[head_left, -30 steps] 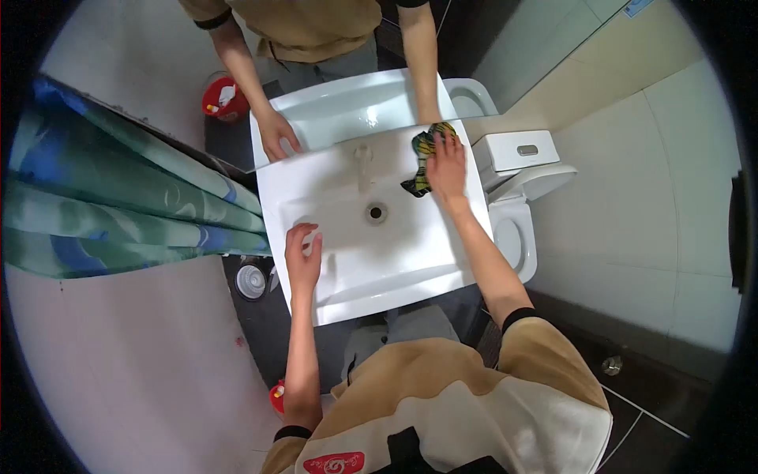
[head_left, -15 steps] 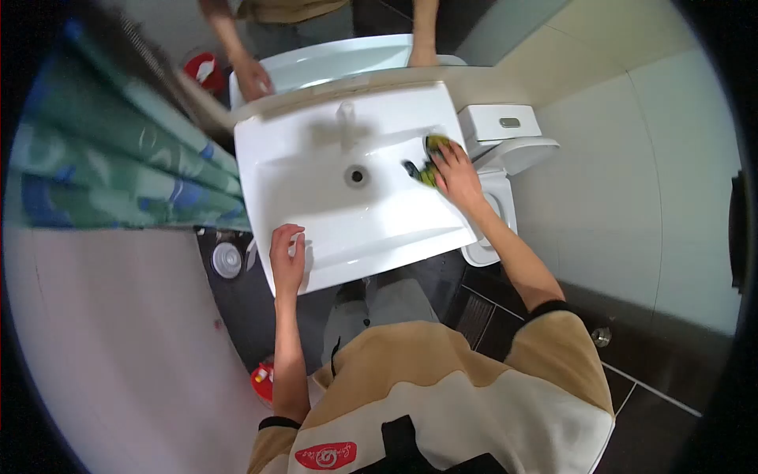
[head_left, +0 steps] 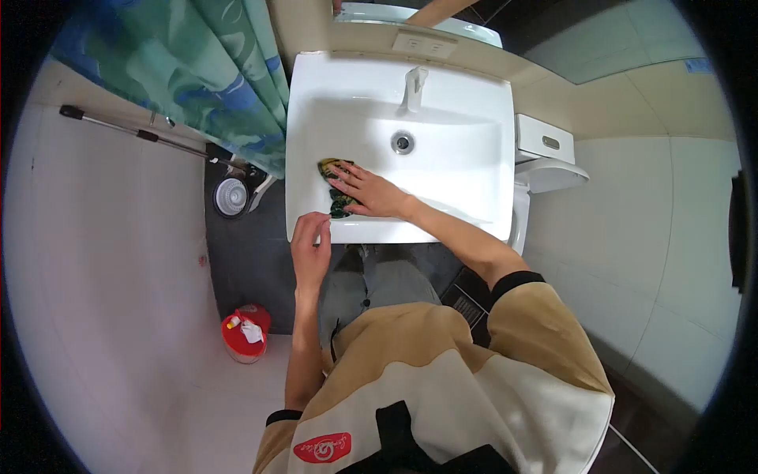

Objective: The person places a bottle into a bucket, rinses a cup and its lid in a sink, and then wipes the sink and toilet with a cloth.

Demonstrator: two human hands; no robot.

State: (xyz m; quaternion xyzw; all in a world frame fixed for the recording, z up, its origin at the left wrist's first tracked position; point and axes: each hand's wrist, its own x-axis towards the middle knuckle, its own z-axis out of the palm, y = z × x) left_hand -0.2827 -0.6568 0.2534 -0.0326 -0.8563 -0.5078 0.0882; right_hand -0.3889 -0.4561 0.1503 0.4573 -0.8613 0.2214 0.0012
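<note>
A white washbasin [head_left: 466, 189] with a white tap [head_left: 414, 87] and a round drain [head_left: 403, 143] lies in front of me. My right hand [head_left: 375, 195] presses with its fingers spread over a crumpled dark green and yellow cloth [head_left: 339, 207] on the basin's left side. Part of the cloth is hidden under the palm and fingers. At the basin's front left rim is my left hand [head_left: 310, 241], its fingers loosely bent and the thumb a little apart. Nothing shows in it, and its fingertips are close to the cloth's lower edge.
A patterned green-blue curtain [head_left: 213, 71] hangs beside the basin on the left. To the right stands a white toilet [head_left: 545, 162]. On the floor at left are a red bucket [head_left: 257, 312] and a round white floor fixture [head_left: 230, 196]. A mirror [head_left: 600, 39] hangs above the basin.
My right hand has swept the cloth from the basin's right side to its left front. My left hand remains at the front left rim. The camera view has shifted.
</note>
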